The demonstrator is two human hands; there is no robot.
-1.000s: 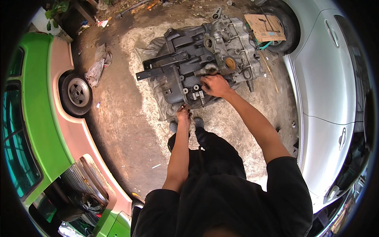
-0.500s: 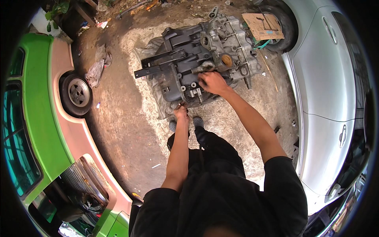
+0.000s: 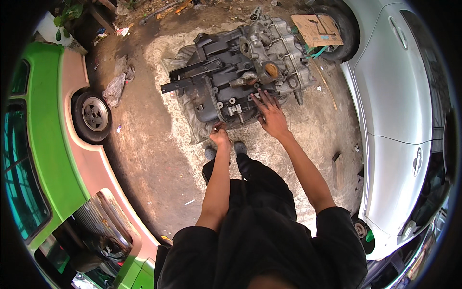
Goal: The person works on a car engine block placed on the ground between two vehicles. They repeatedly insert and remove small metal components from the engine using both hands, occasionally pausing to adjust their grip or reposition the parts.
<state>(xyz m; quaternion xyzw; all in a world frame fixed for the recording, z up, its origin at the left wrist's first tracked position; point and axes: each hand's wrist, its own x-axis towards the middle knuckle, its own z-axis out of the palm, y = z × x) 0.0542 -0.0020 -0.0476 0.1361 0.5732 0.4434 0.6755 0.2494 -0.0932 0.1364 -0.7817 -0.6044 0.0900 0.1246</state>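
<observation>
A large car engine [image 3: 219, 72] with a black plastic intake cover and grey metal castings lies on a crumpled grey sheet [image 3: 191, 126] on the ground. My right hand [image 3: 272, 119] is open, its fingers spread and resting on the engine's near side, beside small metal fittings [image 3: 236, 111]. At the near left corner my left hand [image 3: 220, 137] is closed, its fingers pinched together close to the engine's edge. What it grips, if anything, is too small to make out. A round brownish opening [image 3: 272, 70] shows in the casting beyond my right hand.
A green and pink vehicle [image 3: 77, 144] stands on the left, a silver car [image 3: 392, 106] on the right. Cardboard [image 3: 315, 31] with tools on it sits by the silver car's wheel. A thin stick [image 3: 328, 86] and a wooden piece [image 3: 336, 171] lie on the ground.
My right hand has drawn back slightly toward me and spread its fingers, which were curled on the engine before. My left hand stays closed at the same corner. The view has shifted slightly.
</observation>
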